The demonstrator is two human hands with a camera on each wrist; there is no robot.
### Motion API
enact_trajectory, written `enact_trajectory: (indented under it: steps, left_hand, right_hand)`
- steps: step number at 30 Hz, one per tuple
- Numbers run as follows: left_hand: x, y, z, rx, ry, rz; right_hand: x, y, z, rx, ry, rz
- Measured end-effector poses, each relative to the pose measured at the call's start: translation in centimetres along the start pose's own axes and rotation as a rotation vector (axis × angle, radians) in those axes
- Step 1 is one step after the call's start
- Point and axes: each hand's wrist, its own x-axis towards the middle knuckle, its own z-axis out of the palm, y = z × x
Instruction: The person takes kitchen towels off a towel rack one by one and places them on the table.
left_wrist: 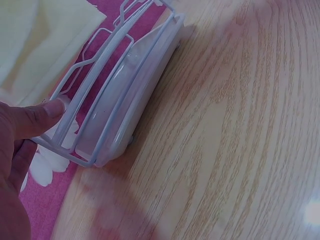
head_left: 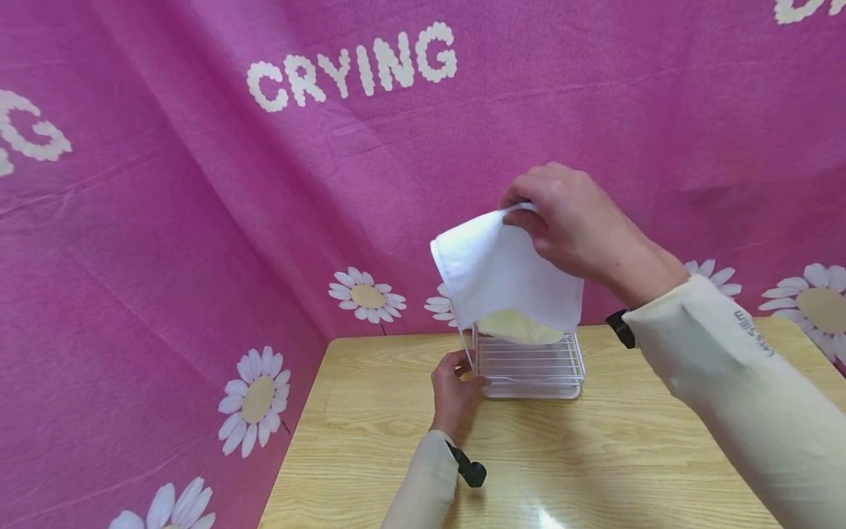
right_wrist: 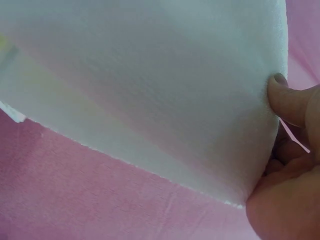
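My right hand [head_left: 571, 217] pinches the top edge of a white cloth [head_left: 496, 261] between thumb and fingers. The cloth hangs down over the back of a small white wire rack [head_left: 529, 364]. Below its lower edge a pale yellow cloth [head_left: 518, 328] shows, partly hidden behind it. My left hand [head_left: 454, 389] grips the rack's left side, and in the left wrist view the thumb [left_wrist: 55, 109] lies on the wire frame. Under the wires sits a white tray [left_wrist: 125, 115]. Up close in the right wrist view, the white cloth [right_wrist: 165, 100] spreads from my thumb.
The rack stands near the far edge of a light wood-grain table [head_left: 383, 441]. A magenta curtain [head_left: 396, 184] with daisies and lettering hangs behind the table and along its left side. A black strap [head_left: 621, 328] circles the right wrist, another [head_left: 468, 464] the left.
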Motion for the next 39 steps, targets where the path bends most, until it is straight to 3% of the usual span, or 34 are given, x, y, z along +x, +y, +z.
enact_trajectory:
  steps: [5, 12, 17, 25, 29, 33, 39]
  left_hand:
    - [0.0, 0.0, 0.0, 0.015, 0.001, -0.001]
    - [0.2, -0.2, 0.0, 0.028, 0.002, 0.083]
    - [0.3, -0.5, 0.0, 0.030, 0.000, 0.081]
    - [0.2, -0.5, -0.1, 0.046, 0.011, 0.057]
    - [0.2, -0.6, -0.1, 0.083, 0.042, 0.111]
    - [0.4, -0.7, 0.1, 0.062, 0.074, 0.162]
    - [0.5, -0.5, 0.1, 0.039, 0.067, 0.102]
  right_hand:
    - [0.3, -0.7, -1.0, -0.014, 0.017, 0.000]
    - [0.3, -2.0, -2.2, -0.006, 0.060, -0.022]
    - [-0.2, -2.9, -2.8, -0.001, 0.068, -0.046]
    - [-2.3, -3.7, -2.7, 0.020, 0.055, -0.102]
    - [-3.6, -3.5, -2.2, 0.015, 0.043, -0.093]
    - [-5.0, -3.2, -1.6, 0.018, 0.039, -0.094]
    - [-7.1, -2.7, -0.2, 0.047, 0.040, -0.099]
